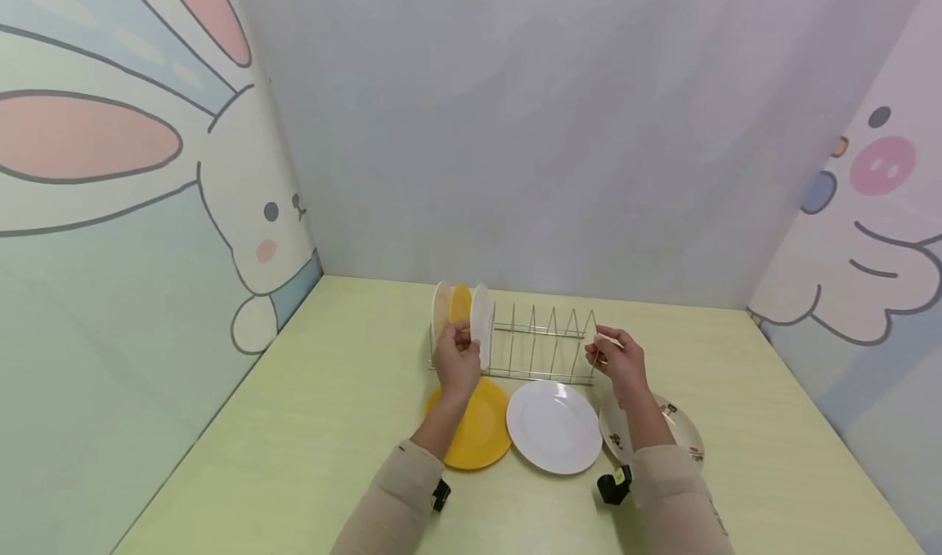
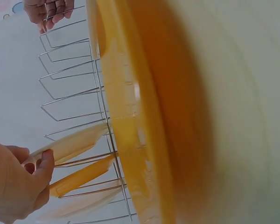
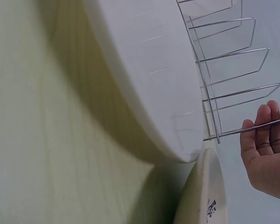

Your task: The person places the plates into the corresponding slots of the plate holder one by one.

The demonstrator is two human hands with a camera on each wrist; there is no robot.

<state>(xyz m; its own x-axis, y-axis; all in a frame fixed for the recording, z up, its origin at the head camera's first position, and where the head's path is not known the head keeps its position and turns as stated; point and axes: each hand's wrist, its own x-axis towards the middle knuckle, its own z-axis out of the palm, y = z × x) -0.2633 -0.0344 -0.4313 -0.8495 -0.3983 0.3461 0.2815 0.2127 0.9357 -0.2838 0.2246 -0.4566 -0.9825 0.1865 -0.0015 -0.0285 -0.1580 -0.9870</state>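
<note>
A metal wire dish rack (image 1: 545,373) stands toward the back, with three plates upright in its left slots. The outermost is cream (image 1: 439,303), the middle one yellow (image 1: 461,300), the third white (image 1: 482,318). My left hand (image 1: 458,367) pinches the edge of this white plate between thumb and fingers, also seen in the left wrist view, where the hand (image 2: 18,179) is at lower left. At the rack's right end, my right hand (image 1: 621,367) grips the end wire; in the right wrist view the fingers (image 3: 263,133) curl at that wire.
Before the rack lie a yellow plate (image 1: 482,428), a white plate (image 1: 553,427) and a patterned cream plate (image 1: 680,428), the last partly under my right forearm. A grey wall (image 1: 530,130) rises behind the table, and cartoon-printed walls flank it.
</note>
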